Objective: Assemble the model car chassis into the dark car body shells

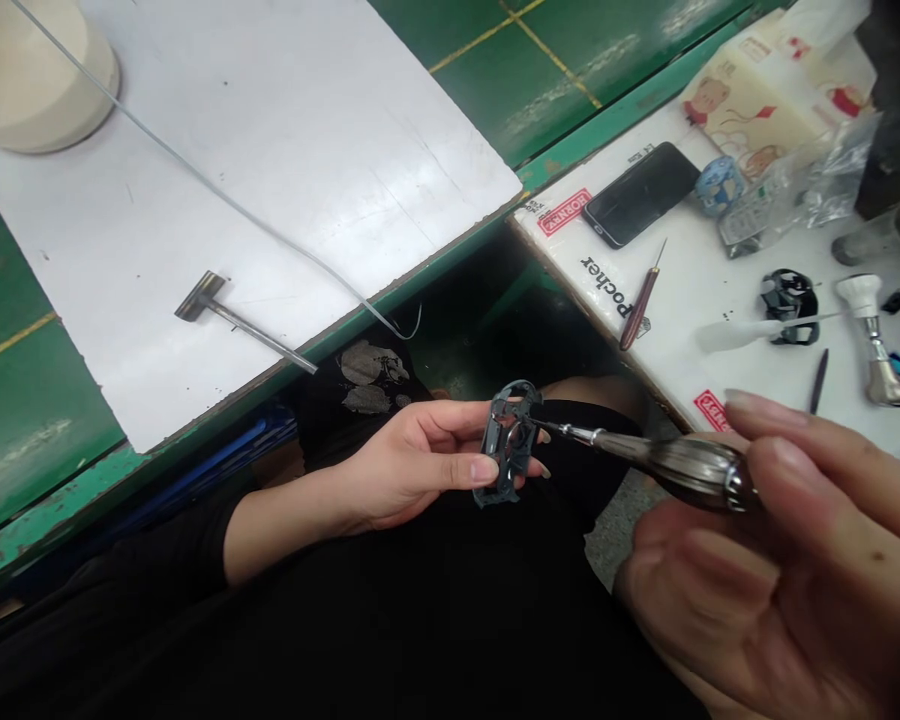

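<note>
Between the thumb and fingers of my left hand (412, 460) is a dark plastic frame part (504, 450) with cut-outs, held above my lap. My right hand (787, 560) is closed round the handle of a screwdriver (667, 460) with a ribbed metal grip and a thin shaft. The tip of the screwdriver points left and meets the upper right side of the frame part. Whether it sits on a screw is too small to tell.
On the left bench lie a small metal hammer (232, 315), a thin cable (270, 225) and a cream round base (52, 90). The right board bears a phone (645, 195), an awl (645, 300), a tape roll (720, 185), another dark part (787, 300), a white-knobbed tool (874, 335) and a tissue pack (772, 95).
</note>
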The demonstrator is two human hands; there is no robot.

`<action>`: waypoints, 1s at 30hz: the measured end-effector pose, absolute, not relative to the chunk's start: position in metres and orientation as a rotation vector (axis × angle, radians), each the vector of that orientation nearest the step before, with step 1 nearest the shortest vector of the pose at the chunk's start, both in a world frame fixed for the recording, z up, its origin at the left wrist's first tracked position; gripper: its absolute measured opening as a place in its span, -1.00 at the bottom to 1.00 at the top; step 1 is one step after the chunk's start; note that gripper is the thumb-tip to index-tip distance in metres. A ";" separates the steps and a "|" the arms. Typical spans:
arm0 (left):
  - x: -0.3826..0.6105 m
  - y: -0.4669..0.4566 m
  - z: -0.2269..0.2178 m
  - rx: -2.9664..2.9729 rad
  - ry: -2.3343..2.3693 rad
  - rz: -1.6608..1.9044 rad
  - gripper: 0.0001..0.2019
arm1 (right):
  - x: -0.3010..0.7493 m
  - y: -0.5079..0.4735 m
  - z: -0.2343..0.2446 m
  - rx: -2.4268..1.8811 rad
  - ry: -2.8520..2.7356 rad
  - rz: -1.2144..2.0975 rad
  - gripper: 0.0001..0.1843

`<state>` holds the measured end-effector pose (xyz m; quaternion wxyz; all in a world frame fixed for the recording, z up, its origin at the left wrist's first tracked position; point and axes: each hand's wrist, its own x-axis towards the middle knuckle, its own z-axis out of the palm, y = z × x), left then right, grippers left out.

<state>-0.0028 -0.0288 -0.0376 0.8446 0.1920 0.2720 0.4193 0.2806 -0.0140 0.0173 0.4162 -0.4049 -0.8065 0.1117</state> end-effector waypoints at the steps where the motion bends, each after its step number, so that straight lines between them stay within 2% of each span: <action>1: -0.003 -0.029 -0.038 0.404 0.581 0.899 -0.60 | 0.282 -0.013 0.018 -0.977 -2.065 0.247 -0.52; 5: -0.002 -0.031 -0.038 0.417 0.611 0.907 -0.59 | 0.293 -0.007 0.013 -0.881 -2.118 0.055 -0.45; 9: -0.003 -0.030 -0.037 0.434 0.618 0.882 -0.58 | 0.294 -0.006 0.017 -0.887 -2.144 -0.003 -0.15; 13: -0.002 -0.029 -0.037 0.420 0.634 0.909 -0.59 | 0.274 -0.009 0.027 -0.978 -2.123 0.189 -0.20; 17: -0.002 -0.028 -0.036 0.420 0.631 0.925 -0.59 | 0.272 -0.007 0.020 -0.962 -2.074 0.024 -0.09; 19: -0.002 -0.027 -0.035 0.414 0.615 0.924 -0.60 | 0.279 -0.005 0.015 -0.891 -2.057 -0.036 -0.15; 22: -0.002 -0.027 -0.035 0.407 0.610 0.934 -0.60 | 0.283 -0.006 0.013 -0.862 -2.075 0.045 -0.29; 24: -0.002 -0.027 -0.035 0.407 0.616 0.940 -0.61 | 0.278 -0.008 0.016 -0.928 -2.071 0.114 -0.26; 27: -0.002 -0.028 -0.037 0.412 0.613 0.936 -0.59 | 0.271 -0.008 0.018 -0.985 -2.058 0.045 -0.17; 30: -0.003 -0.027 -0.037 0.424 0.608 0.934 -0.58 | 0.271 -0.008 0.013 -0.924 -1.961 -0.009 -0.25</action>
